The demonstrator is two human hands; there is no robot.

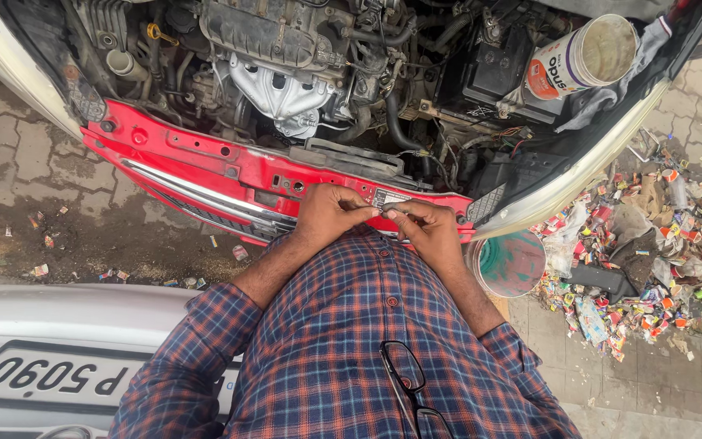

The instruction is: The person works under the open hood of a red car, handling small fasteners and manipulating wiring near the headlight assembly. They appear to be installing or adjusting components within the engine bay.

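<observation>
Left hand [327, 213]: fingertips pinched on a small metal part [389, 209].
Right hand [426, 228]: pinching it too.
Risk: a slip probably drops it behind the red front panel [205, 167].

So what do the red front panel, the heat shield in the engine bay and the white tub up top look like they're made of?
Red front panel: looks like painted sheet metal, glossy, with punched holes and pressed ribs. Heat shield: seemingly bare stamped metal, silvery, dull sheen, creased folds. White tub: probably plastic, smooth printed wall, thin rim, stained inside. Both hands pinch something small at the panel's edge; its material cannot be told.
</observation>
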